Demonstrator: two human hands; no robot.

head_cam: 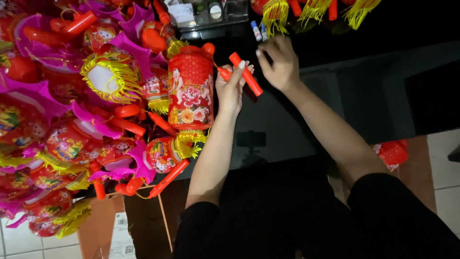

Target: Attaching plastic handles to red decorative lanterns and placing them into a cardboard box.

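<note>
While the head view looks down over a dark table [364, 96], a red plastic handle stick [245, 74] is seen gripped in the left hand [231, 86], fingers closed around it. The right hand [280, 62] is held just beside the stick's upper end, fingertips pinched together; what is pinched, if anything, cannot be told. Just left of the left hand a red cylindrical lantern [190, 91] with printed flowers and a yellow fringe is laid, touching a crowded heap of lanterns [72, 120] in red, magenta and yellow that fills the left side. Two small batteries [258, 31] are seen above the right hand. More yellow tassels [314, 9] hang at the top edge. A cardboard box [103, 225] is partly hidden beneath the heap.
</note>
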